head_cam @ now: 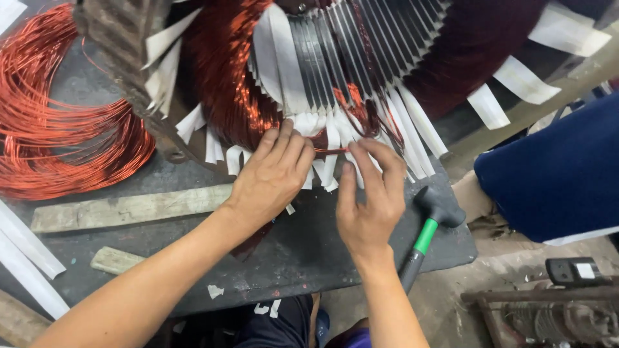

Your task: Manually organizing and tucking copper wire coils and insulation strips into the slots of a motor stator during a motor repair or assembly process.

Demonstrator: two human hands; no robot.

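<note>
Far left of the stator (348, 58): a loose hank of bright copper wire (64, 122), glossy and springy, cut off by the frame's left edge. Below and left of the stator, on the dark mat (303, 251): a rough, pale wooden strip (129, 207), flat and scuffed. Left hand (274, 174) pressed flat against the stator's lower rim, fingers close together, tips on the white insulation paper strips (322, 129). Stator itself: ribbed grey steel slots fanning outward, shiny reddish windings (225, 84) bulging at its left side, stiff paper tabs poking from the slots; upper part cropped away. Right hand (371, 193) just below the same rim, thumb and forefinger pinching a thin copper strand (329, 151), hard to follow past the paper. Right of the stator's lower edge: black rubber mallet (438, 206) with a green handle band, partly hidden behind the right wrist. Farther right: dark blue cloth (554, 174), its wearer out of view.
</note>
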